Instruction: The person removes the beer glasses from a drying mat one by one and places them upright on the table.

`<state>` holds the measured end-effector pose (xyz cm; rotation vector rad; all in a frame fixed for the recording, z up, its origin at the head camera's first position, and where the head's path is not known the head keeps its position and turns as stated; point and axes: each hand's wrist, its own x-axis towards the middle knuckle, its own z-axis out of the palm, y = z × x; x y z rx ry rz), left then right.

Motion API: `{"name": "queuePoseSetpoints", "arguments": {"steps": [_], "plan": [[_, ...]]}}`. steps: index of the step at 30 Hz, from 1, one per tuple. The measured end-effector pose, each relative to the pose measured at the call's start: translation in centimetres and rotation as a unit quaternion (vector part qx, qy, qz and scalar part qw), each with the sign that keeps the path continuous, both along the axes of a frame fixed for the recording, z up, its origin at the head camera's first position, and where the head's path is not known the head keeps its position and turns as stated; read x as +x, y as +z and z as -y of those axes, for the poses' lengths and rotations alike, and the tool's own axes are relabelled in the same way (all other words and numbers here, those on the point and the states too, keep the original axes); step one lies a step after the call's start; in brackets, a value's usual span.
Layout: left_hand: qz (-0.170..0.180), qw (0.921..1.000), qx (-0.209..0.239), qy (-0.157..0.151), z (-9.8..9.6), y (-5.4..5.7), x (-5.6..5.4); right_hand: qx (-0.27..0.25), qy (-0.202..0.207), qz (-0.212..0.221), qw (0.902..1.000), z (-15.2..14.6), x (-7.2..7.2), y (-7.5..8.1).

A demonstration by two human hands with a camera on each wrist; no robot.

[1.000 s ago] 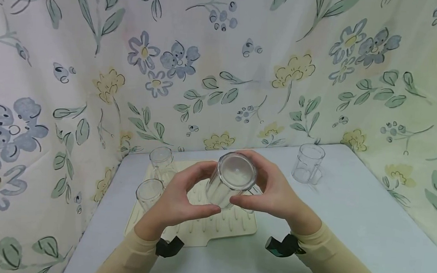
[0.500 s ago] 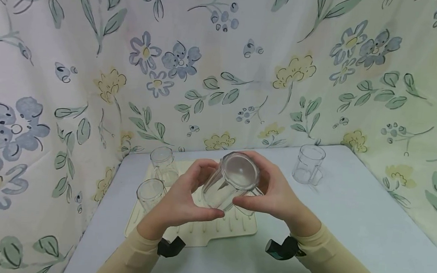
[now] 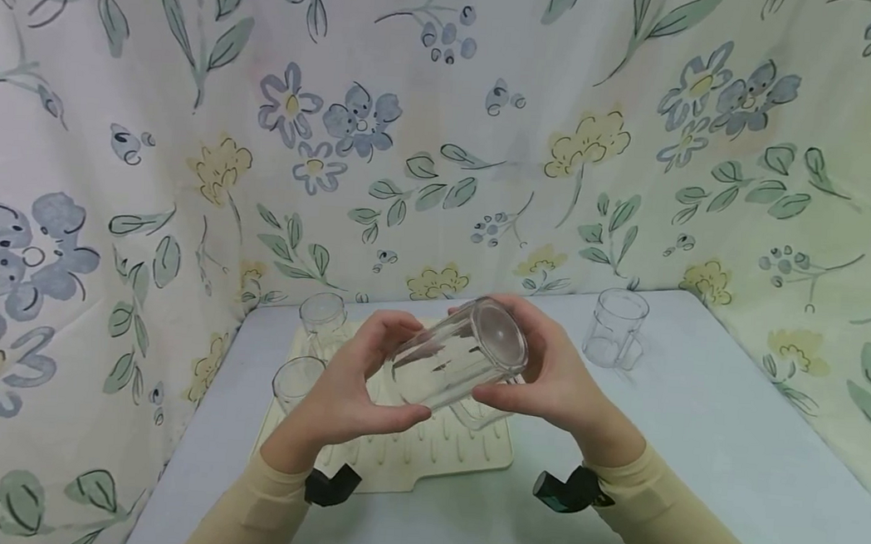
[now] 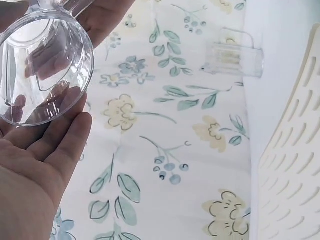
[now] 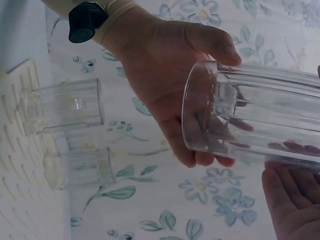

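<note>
Left grip (image 3: 354, 383) and right grip (image 3: 545, 374) hold a mug (image 3: 456, 356), partly obscuring glassware (image 3: 296, 384) apparently on a mat (image 3: 394, 467).

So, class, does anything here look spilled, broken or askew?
Nothing stands out: no spill or break shows. One mug is tilted, but the left hand and right hand hold it that way, so that isn't odd.
</note>
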<state>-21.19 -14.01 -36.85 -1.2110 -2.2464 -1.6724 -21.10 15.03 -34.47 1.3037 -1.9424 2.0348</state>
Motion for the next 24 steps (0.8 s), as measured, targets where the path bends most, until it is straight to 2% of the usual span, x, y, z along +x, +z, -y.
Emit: {"name": "queuePoseSetpoints", "arguments": {"steps": [12, 24], "plan": [[-0.037, 0.9980, 0.039, 0.032, 1.4, 1.1, 0.0, 0.030, -0.007, 0.003, 0.9995, -0.5, -1.2, -0.4], [-0.049, 0.9933, 0.091, 0.052, 1.4, 1.8, 0.5, 0.088, -0.010, 0.014, 0.9960, -0.5, -2.5, -1.7]]}}
